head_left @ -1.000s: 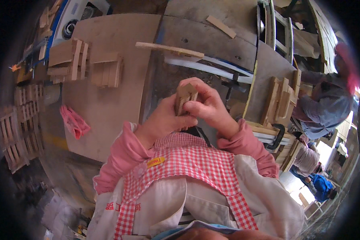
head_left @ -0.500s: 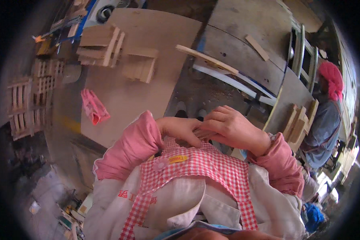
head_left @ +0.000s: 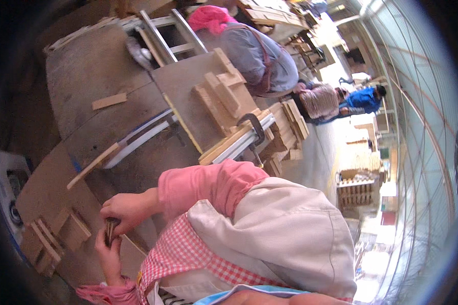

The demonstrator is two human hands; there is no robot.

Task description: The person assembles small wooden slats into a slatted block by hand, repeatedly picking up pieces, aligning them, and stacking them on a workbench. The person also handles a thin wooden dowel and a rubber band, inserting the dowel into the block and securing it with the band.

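My left hand [head_left: 109, 250] and my right hand [head_left: 130, 212] meet in front of my apron at the lower left. Between them is a small dark brown layered piece [head_left: 112, 230], gripped by the fingers of both. Its kind I cannot make out. Pink sleeves cover both forearms. Just beyond the hands, stacked wooden boards [head_left: 45, 244] and a smaller stack of boards [head_left: 72, 229] lie on a brown tabletop [head_left: 61, 175].
A long wooden strip [head_left: 94, 165] juts over the edge of a machine table [head_left: 107, 61]. A short wood piece [head_left: 109, 101] lies on that table. Clamped rails [head_left: 247, 137] stand on the right. Beyond them bends a person in a pink head covering [head_left: 259, 56]; others are farther off.
My view has swung to the right, so the worktable now sits at the left. Both hands stay together; the brown piece between them now shows more plainly.
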